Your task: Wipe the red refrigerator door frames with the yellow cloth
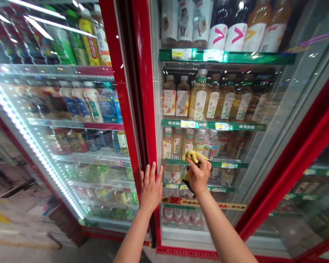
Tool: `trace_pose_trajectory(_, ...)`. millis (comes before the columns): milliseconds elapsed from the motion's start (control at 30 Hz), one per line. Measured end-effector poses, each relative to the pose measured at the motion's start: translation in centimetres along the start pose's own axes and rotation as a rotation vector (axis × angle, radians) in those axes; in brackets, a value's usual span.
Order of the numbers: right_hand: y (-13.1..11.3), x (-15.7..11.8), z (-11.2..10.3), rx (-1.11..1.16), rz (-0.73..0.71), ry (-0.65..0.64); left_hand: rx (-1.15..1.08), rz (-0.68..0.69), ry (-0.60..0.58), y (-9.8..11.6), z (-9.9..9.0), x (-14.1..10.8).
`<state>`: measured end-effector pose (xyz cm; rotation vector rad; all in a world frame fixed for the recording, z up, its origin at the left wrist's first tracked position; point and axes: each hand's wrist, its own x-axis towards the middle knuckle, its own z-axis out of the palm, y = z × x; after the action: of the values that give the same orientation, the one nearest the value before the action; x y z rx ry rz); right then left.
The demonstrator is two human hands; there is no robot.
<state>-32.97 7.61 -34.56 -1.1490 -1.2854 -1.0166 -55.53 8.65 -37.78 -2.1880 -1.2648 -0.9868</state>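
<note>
My left hand (151,186) lies flat with fingers spread against the red door frame (144,91) of a drinks fridge. To its right, my right hand (199,173) is closed around a yellow and black cloth (194,156), bunched up in front of the fridge's glass door (252,91). Part of the cloth hides inside my fingers. Behind the glass, near the cloth, stand bottles of tea and juice (189,140) on a green-edged shelf (233,165).
A second fridge on the left (98,124) holds several shelves of drinks, with a bright LED strip (30,138) along its edge. A promotional strip (235,207) crosses the glass low down. Another red-framed fridge door (298,142) stands at the right.
</note>
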Motion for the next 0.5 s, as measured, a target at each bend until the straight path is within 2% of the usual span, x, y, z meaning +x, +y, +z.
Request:
trace_pose_trajectory(100, -2.4, -0.7, 0.9, 0.034, -0.112, -0.09, 0.0, 0.005, 0.004, -0.5, -0.1, -0.1)
trace_pose_trajectory(167, -2.8, -1.6, 0.5, 0.051, -0.255, -0.211, 0.007, 0.008, 0.008, -0.9, -0.2, -0.3)
trace_pose_trajectory(233, -2.3, -1.6, -0.1, 0.052, -0.334, -0.288, 0.015, 0.012, 0.014, -1.4, -0.3, -0.4)
trace_pose_trajectory(300, -1.9, -0.6, -0.2, 0.038, -0.29, -0.273, 0.016, 0.017, 0.015, -2.0, -0.5, -0.5)
trace_pose_trajectory(367, -2.3, 1.0, 0.4, 0.027, -0.184, -0.188, 0.008, 0.02, 0.007, -2.5, -0.8, -0.5)
trace_pose_trajectory(433, -3.6, 2.0, 1.4, 0.024, -0.119, -0.114, 0.003, 0.02, -0.004, -2.8, -1.0, -0.5)
trace_pose_trajectory(500, -5.2, 2.0, 2.2, 0.024, -0.149, -0.114, 0.005, 0.02, -0.01, -3.2, -1.1, -0.5)
